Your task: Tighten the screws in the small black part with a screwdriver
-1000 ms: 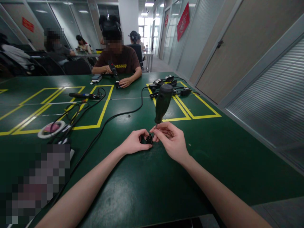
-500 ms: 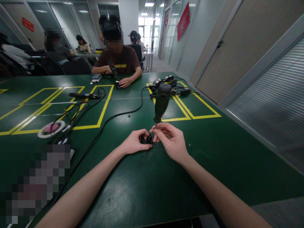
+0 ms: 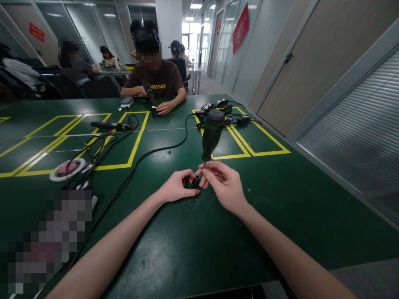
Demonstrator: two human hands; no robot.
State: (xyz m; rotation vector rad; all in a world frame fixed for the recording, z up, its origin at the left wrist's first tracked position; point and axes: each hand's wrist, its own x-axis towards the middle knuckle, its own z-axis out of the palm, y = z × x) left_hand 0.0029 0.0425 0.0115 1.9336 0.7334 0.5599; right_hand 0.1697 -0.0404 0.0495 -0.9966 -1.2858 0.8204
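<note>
Fingers of the left hand (image 3: 178,186) holding a small black part (image 3: 195,182) on the green worktop (image 3: 174,249), fingers of the right hand (image 3: 228,185) pinching a dark-handled screwdriver (image 3: 212,135) by its shaft, handle up, slightly tilted

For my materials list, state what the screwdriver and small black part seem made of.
Screwdriver: dark, dull-sheened, smoothly rounded handle, probably plastic or rubber; thin grey shaft, likely metal.
Small black part: glossy highlights suggest plastic or coated metal; too small to settle.
</note>
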